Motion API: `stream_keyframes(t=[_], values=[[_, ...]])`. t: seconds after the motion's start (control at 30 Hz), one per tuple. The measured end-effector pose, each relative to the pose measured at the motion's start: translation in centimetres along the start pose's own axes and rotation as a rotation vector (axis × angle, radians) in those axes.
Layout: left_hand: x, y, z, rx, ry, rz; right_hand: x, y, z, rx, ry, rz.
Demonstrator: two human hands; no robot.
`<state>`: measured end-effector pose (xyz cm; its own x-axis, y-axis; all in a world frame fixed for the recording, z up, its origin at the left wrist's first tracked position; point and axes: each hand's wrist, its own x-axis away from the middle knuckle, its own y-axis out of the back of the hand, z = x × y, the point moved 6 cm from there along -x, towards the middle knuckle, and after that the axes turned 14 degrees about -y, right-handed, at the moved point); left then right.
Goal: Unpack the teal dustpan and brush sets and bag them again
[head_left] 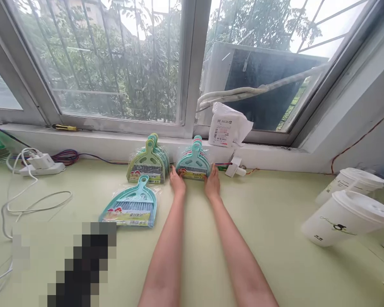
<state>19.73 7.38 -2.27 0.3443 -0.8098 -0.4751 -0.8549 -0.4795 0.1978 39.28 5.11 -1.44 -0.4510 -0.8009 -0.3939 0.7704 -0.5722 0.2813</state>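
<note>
A: Hands, centre of frame?

B: Both arms stretched out over the pale green table [275, 213]. Left hand [177, 181] and right hand [213, 182] press in from either side on the teal dustpan-set stack [193, 162], fingers closed against its lower corners. The stack is in clear wrap and stands propped at the base of the window sill [115, 145], just above centre.

A: Neighbours?

B: Second wrapped stack [149, 162], green-fronted, just beside the left hand, also leaning on the sill. Single teal dustpan set [131, 207] lies flat, left of centre, apart from both hands.

A: Elsewhere?

B: White labelled packet [227, 125] on the sill above the held stack. Power strip [41, 168] with white cables at far left. Two lidded white cups [348, 213] tipped on their sides at right edge. Small white plug [235, 167] just right of the right hand.
</note>
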Motion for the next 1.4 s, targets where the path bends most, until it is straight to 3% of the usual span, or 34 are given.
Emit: stream_keyframes(t=[0.13,0.33,0.53,0.6,0.7,0.83,0.93,1.07,1.23,1.4], values=[[0.4,0.0,-0.3,0.012,-0.003,0.064,-0.1,-0.4,-0.7,-0.093,-0.048,0.029],[0.5,-0.3,-0.6,-0.007,-0.021,0.103,-0.3,-0.6,-0.9,-0.056,-0.052,0.064],[1.9,0.8,-1.3,0.095,-0.009,-0.054,0.8,1.0,2.4,0.271,0.151,-0.086],[3.4,1.6,-1.9,0.106,-0.004,-0.108,1.6,1.3,3.4,0.353,0.232,-0.12],[6.5,2.6,-2.9,0.04,0.032,-0.098,2.9,1.5,4.3,0.438,0.355,-0.12],[11.5,3.7,-5.0,-0.076,0.043,-0.006,5.1,1.2,5.2,0.56,0.49,-0.063],[15.0,5.3,-6.7,-0.136,0.034,0.062,6.8,0.4,5.7,0.72,0.56,0.08],[18.2,7.1,-8.4,-0.191,-0.021,0.219,6.4,0.2,5.7,0.862,0.491,0.142],[18.8,7.2,-8.4,-0.276,0.002,0.344,3.5,-0.6,5.6,0.946,0.429,0.119],[17.7,6.3,-8.3,-0.303,-0.034,0.378,4.0,-0.9,5.8,0.924,0.488,0.072]])
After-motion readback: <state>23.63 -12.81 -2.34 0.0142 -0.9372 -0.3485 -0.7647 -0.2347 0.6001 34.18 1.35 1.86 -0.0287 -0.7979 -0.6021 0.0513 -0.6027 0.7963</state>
